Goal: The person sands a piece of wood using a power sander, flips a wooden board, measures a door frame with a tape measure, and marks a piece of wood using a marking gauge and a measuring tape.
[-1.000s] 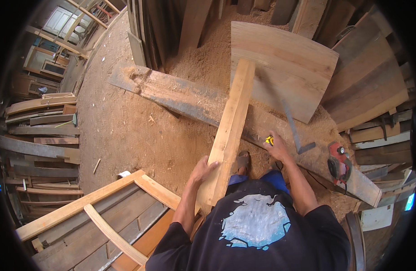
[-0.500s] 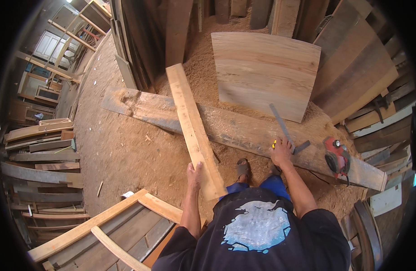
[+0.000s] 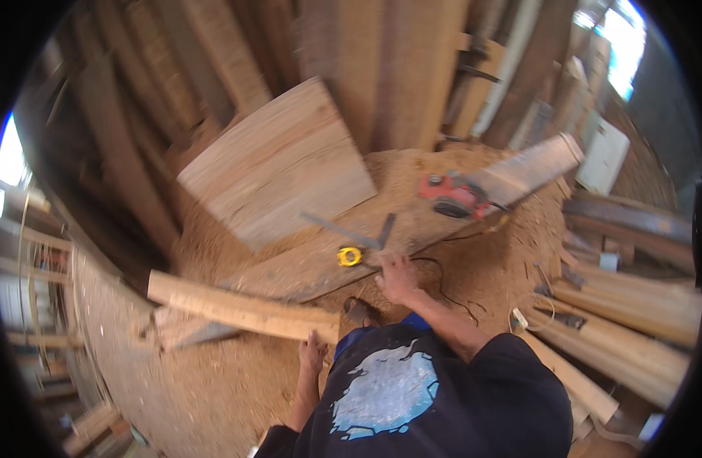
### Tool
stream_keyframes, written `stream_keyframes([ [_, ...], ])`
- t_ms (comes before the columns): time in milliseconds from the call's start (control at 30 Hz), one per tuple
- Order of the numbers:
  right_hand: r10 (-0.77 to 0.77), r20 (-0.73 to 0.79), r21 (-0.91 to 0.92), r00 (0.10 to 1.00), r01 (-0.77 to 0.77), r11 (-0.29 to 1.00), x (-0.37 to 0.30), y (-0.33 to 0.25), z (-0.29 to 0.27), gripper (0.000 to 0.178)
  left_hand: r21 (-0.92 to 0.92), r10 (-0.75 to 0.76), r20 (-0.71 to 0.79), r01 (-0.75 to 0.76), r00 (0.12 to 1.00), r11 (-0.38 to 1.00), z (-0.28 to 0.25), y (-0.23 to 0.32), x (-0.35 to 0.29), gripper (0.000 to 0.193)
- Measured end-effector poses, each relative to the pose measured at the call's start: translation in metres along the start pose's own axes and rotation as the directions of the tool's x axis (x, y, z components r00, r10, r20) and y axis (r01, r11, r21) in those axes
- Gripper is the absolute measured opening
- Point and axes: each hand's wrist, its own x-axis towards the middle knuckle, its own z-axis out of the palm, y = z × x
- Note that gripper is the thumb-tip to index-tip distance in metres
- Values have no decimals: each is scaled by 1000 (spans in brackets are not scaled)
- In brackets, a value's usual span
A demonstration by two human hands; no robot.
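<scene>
In my left hand (image 3: 313, 353) is the near end of a pale wooden board (image 3: 240, 305), its fingers closed at the lower edge. The board slants out to the left, across a long, rough plank (image 3: 282, 275) on the ground. My right hand (image 3: 399, 279) is over the plank's near edge, fingers apart and nothing seen in them; slight blur hides whether they touch the wood. Just beyond its fingertips lies a dark metal square (image 3: 343, 231). A yellow tape measure (image 3: 350, 256) rests on the plank left of that hand.
A red electric planer (image 3: 456, 196) sits on the plank to the right, its black cord (image 3: 442, 286) trailing over sawdust. Behind the plank lies a wide pale panel (image 3: 278, 164). Timber (image 3: 412, 69) leans along the back, and more boards (image 3: 626, 305) are stacked at right.
My view has swung to the right. The right hand has let go of the tape measure, which now lies on the plank. The left hand still holds the board.
</scene>
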Motion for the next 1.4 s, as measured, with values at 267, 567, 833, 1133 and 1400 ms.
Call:
stream_keyframes([
  [267,334,-30,266,942,-314,911,-100,143,21,54,964,-214,137,-80,967,255,-12,-69,-13,38],
  [567,549,313,332,775,-631,701,-298,329,63,41,843,-330,409,-491,851,-222,123,-106,23,45],
  [833,669,283,550,687,-688,474,-389,410,76,36,869,-245,490,-492,836,60,302,-154,23,33],
  [1133,764,179,674,620,-643,364,-373,430,58,31,974,-586,182,-63,789,218,391,-192,67,22],
  [1400,758,366,663,539,-723,194,-361,450,86,32,976,-746,116,-213,656,-36,497,-198,127,24],
])
